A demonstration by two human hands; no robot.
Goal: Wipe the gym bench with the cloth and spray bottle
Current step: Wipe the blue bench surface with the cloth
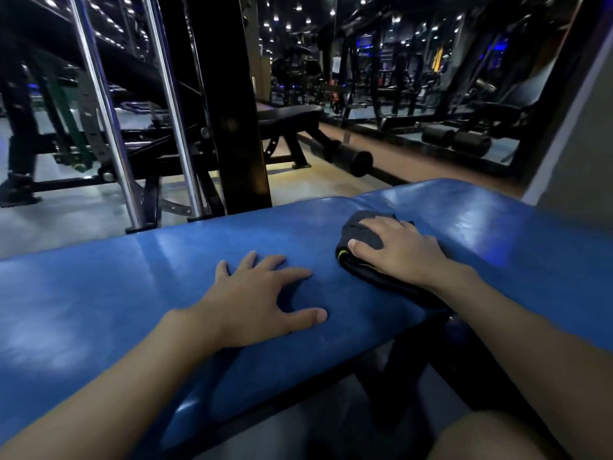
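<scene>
On the blue bench (116, 293), left hand (255, 300) spread flat, right hand (394, 250) flat atop the dark cloth (361, 234).

1. Left hand (255, 300) lies palm down, fingers spread and nearly straight, thumb out to the right, bare forearm reaching forward
2. Right hand (398, 252) lies palm down further ahead, fingers together, thumb out leftward, forearm bare

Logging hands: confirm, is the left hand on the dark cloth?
No; left hand rests on bare blue padded bench, right hand presses the dark folded cloth.
</scene>
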